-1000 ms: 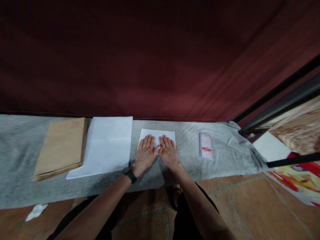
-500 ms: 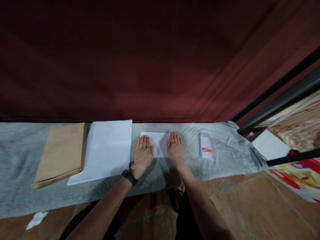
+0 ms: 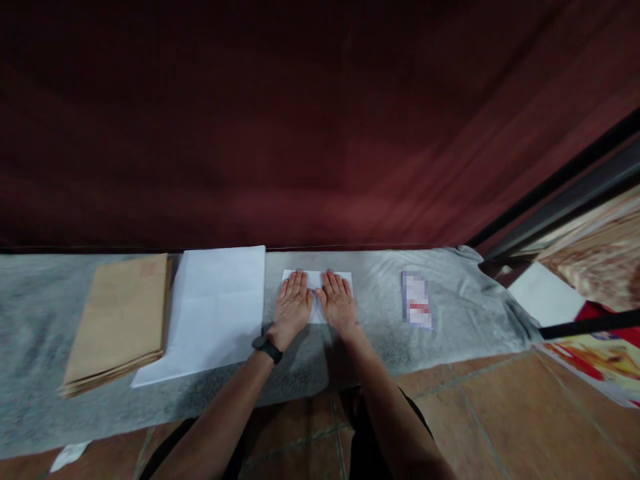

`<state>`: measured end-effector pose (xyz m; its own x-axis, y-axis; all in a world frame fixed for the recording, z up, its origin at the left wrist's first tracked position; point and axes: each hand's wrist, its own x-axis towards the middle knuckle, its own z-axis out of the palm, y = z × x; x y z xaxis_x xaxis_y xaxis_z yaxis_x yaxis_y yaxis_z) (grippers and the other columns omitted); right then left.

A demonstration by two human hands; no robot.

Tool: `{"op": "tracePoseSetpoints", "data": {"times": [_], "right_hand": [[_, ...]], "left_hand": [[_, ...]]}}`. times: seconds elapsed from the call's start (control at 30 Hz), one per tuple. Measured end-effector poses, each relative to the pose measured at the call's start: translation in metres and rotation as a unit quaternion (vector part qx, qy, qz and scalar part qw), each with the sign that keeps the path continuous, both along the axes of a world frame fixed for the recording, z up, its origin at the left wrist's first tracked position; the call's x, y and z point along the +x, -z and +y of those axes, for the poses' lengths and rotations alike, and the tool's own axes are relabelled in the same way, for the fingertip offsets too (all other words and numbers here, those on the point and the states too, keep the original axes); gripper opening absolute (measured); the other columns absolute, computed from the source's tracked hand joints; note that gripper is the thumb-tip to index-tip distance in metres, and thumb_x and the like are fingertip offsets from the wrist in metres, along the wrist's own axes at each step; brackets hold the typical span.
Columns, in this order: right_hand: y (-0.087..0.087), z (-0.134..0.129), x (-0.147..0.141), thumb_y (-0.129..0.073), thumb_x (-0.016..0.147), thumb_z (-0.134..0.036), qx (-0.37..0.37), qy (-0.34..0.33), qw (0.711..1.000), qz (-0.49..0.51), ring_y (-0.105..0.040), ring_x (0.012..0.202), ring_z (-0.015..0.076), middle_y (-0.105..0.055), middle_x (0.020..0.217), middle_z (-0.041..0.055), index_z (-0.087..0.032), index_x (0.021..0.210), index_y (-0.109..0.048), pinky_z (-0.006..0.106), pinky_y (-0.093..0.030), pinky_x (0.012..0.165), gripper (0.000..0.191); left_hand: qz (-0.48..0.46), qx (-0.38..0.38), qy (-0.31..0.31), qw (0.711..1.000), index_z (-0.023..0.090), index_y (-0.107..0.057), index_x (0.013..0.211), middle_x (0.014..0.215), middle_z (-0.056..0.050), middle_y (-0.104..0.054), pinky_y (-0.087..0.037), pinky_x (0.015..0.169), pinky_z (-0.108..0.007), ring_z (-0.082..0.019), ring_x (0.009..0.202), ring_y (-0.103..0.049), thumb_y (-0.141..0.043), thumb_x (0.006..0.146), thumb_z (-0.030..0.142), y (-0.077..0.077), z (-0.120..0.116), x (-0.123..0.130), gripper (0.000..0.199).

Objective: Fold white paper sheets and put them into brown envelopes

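A small white sheet of paper [image 3: 315,315], perhaps folded, lies on the grey cloth in front of me. My left hand [image 3: 294,303] rests flat on its left part, fingers stretched out and pointing away from me. Flat on the right part lies my right hand [image 3: 337,303], its fingers also extended. The two thumbs nearly meet over the middle of the paper. Between and beyond the hands some white surface shows; the rest is covered by them. Left of my left hand is a stack of larger white paper [image 3: 220,310], apart from the hand.
Brown envelopes [image 3: 123,313] are piled at the left, partly over the white stack. A blurred packet with a red mark [image 3: 417,303] lies on the right of the grey cloth [image 3: 380,347]. Behind hangs a dark red curtain [image 3: 300,167]; black bars [image 3: 590,325] stand at the right.
Both hands have come closer together over the small paper, the right one sliding left from its right edge. The whole view has shifted slightly.
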<state>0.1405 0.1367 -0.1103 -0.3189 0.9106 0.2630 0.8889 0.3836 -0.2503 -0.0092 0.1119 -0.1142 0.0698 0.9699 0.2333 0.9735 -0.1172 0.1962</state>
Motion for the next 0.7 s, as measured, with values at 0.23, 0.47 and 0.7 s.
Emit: {"op": "tracePoseSetpoints", "data": {"times": [0.23,0.47,0.7], "right_hand": [[0.005,0.002,0.034,-0.030,0.107,-0.042,0.020,0.039,0.998,-0.046,-0.041,0.146,0.0311,-0.041,0.159,0.0155,-0.010,0.155,-0.040,0.050,-0.028,0.120,0.059],[-0.007,-0.002,0.056,-0.032,0.106,-0.036,0.000,0.092,0.995,-0.030,-0.037,0.149,0.0320,-0.040,0.158,0.0211,-0.005,0.153,-0.040,0.055,-0.025,0.122,0.057],[-0.016,-0.025,0.016,-0.028,0.108,-0.036,-0.029,-0.057,0.997,0.032,-0.030,0.153,0.0217,-0.031,0.165,0.0099,-0.014,0.157,-0.035,0.042,-0.028,0.124,0.055]], "left_hand": [[-0.019,0.012,-0.061,0.998,0.000,-0.035,0.154,0.162,-0.020,-0.033,-0.021,0.126,-0.046,-0.029,0.154,-0.024,-0.029,0.101,0.033,0.001,-0.002,-0.014,0.063],[-0.048,0.024,-0.101,0.993,0.000,-0.036,0.153,0.161,-0.022,-0.035,-0.023,0.125,-0.051,-0.030,0.153,-0.027,-0.034,0.099,0.031,0.000,-0.007,-0.021,0.063],[-0.022,0.027,0.059,0.998,0.009,-0.032,0.157,0.163,-0.015,-0.036,-0.020,0.126,-0.052,-0.026,0.156,-0.018,-0.029,0.099,0.022,-0.011,-0.026,0.015,0.060]]}}
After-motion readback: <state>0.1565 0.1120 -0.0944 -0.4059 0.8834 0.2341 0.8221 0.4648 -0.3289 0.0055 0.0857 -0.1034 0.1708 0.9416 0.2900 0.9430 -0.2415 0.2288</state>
